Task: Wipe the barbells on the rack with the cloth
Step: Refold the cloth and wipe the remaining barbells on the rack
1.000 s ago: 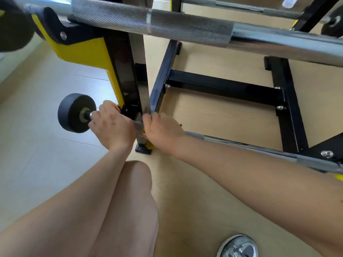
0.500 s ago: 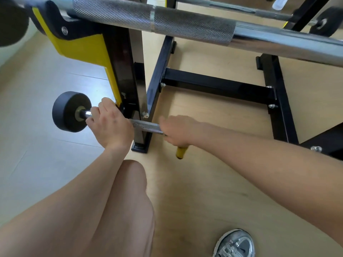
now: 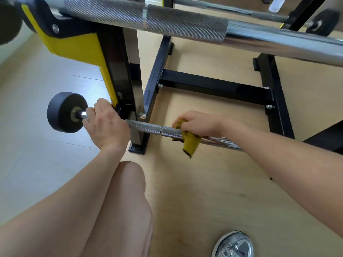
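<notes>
left hand (image 3: 107,127) clenched around low knurled steel barbell (image 3: 148,127) | right hand (image 3: 200,124) grasping stained yellow cloth (image 3: 191,143) wrapped round same bar, right of left fingers (image 3: 96,110)

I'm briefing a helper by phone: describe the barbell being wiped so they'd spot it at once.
Find the black-and-yellow rack. Down by its foot runs the lowest barbell. Unlike the two bars above, it alone has the right hand gripping a yellow cloth around it.
</notes>
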Tool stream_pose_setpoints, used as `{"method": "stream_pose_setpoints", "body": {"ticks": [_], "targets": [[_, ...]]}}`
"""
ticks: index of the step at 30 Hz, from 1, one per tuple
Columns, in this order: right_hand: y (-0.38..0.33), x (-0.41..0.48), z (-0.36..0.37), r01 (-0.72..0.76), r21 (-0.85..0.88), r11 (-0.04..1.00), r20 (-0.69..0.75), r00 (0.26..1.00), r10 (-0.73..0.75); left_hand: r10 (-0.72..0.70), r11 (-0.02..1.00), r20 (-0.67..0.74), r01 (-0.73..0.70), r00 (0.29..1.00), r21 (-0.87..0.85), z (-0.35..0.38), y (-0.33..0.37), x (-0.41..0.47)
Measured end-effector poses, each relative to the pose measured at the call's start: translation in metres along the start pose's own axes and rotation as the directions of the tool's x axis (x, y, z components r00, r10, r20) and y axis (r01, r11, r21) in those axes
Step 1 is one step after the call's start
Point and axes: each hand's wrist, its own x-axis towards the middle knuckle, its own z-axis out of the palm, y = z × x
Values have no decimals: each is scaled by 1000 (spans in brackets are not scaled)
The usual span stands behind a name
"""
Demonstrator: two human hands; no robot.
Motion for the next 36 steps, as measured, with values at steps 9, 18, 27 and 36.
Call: {"method": "stream_pose_setpoints", "body": {"ticks": [9,18,27,36], "targets": [[-59,7,45,195,-539,820,-20,970,-244,53,997,-3,-53,999,61,3,-4,2],[-67,-24,32,45,-853,520,9,997,-72,17,998,16,-18,1000,55,0,2,0],[-56,-14,78,-340,-902,267,-315,940,134,24,998,10,-25,1000,50,2,-1,1],[-48,3,83,-140,-969,204,-204,918,-340,-4,1000,30,4,1000,10,-2,3,0]]}}
